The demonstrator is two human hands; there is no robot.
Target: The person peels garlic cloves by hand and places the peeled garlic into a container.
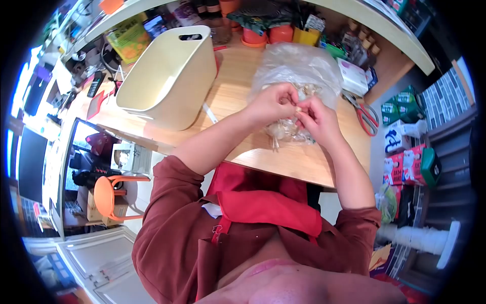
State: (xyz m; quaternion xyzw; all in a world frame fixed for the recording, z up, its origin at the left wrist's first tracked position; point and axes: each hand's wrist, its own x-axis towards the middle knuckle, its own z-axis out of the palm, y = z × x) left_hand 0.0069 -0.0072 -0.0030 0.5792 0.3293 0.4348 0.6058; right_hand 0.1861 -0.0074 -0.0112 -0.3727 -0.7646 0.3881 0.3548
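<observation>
Two hands engaged: left hand and right hand, fingertips pinched narrow on a small pale piece above the bag. Risk: a slack pinch could drop it among loose bits. Surface: wooden table, bin left, red-handled tool right. Room: crowded; orange chair left.

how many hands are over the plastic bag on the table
2: the person's left hand and right hand, close together over the see-through plastic bag on the wooden table. No other hands show; some fingers are partly hidden.
</observation>
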